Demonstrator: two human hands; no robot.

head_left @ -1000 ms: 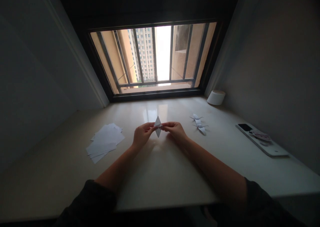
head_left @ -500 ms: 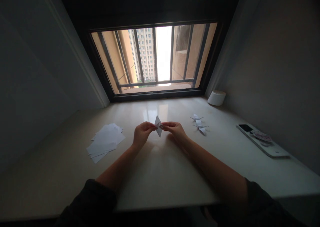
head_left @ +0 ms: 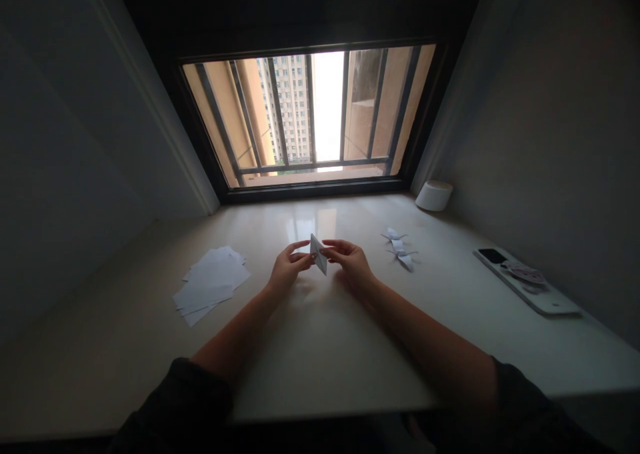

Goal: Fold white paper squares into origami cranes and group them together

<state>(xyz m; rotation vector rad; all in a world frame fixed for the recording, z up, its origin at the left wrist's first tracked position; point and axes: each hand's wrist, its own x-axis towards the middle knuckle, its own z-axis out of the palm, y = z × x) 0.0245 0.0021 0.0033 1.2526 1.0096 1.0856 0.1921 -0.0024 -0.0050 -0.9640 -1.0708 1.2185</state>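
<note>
A small folded piece of white paper [head_left: 319, 255], diamond-shaped with a crease down its middle, is held up between my two hands just above the sill. My left hand [head_left: 290, 262] has its thumb against the paper's left side, its index finger reaching toward the upper edge. On the other side, my right hand [head_left: 349, 257] pinches the right edge between thumb and fingers. Two folded paper cranes [head_left: 399, 249] lie to the right of my right hand. Off to the left of my left hand rests a loose stack of white paper sheets [head_left: 213, 284].
A phone [head_left: 555, 299] with a ring-like attachment on its back lies at the right by the wall. In the far right corner stands a white cylindrical object [head_left: 434, 195]. The barred window [head_left: 315, 191] closes off the back of the pale sill [head_left: 320, 354].
The folded paper has turned slightly, its lower tip now pointing more to the right. My left index finger has lifted away from its thumb. My right hand has barely moved.
</note>
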